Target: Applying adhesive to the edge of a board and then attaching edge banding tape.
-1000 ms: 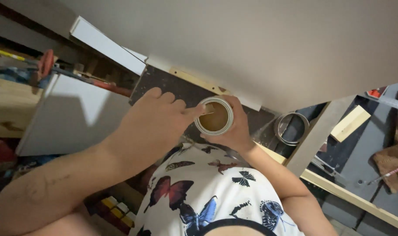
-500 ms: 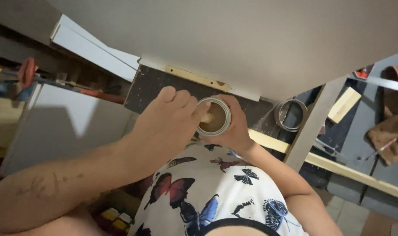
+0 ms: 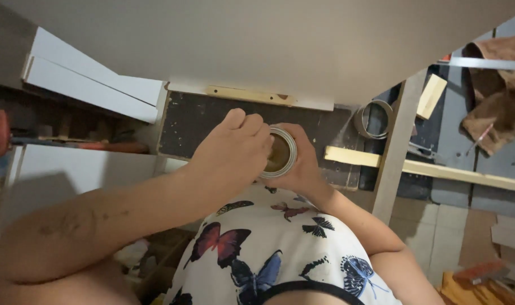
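The right hand [image 3: 302,169] wraps around a small round roll of pale tape with a brown core [image 3: 280,153], held in front of the butterfly-print shirt [image 3: 263,248] by the near edge of the dark tabletop [image 3: 195,121]. The left hand [image 3: 232,152], fingers curled together, pinches the roll's rim. A second grey tape roll [image 3: 374,120] lies near the right edge.
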